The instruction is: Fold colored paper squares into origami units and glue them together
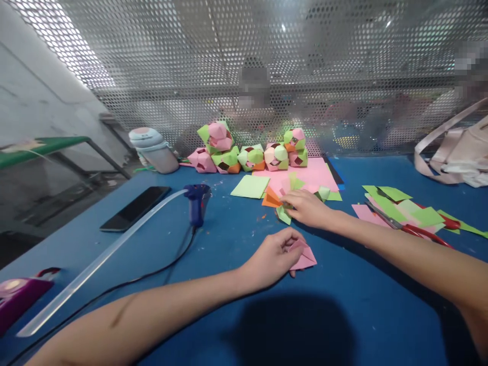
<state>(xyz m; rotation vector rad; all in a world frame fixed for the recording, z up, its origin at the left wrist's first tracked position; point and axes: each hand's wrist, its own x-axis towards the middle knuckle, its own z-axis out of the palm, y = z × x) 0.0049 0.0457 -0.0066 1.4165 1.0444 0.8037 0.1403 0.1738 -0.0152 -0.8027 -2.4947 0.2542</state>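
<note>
The left hand [271,258] pinches pink paper [307,257] at its fingertips; the right hand [308,207], nearer the bench's far edge [381,161], touches green paper [283,215], grip unclear.

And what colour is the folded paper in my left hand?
Pink: the folded paper in your left hand shows best in the head view.

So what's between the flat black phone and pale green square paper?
In the head view, a blue plastic glue gun and its long translucent rod.
</note>
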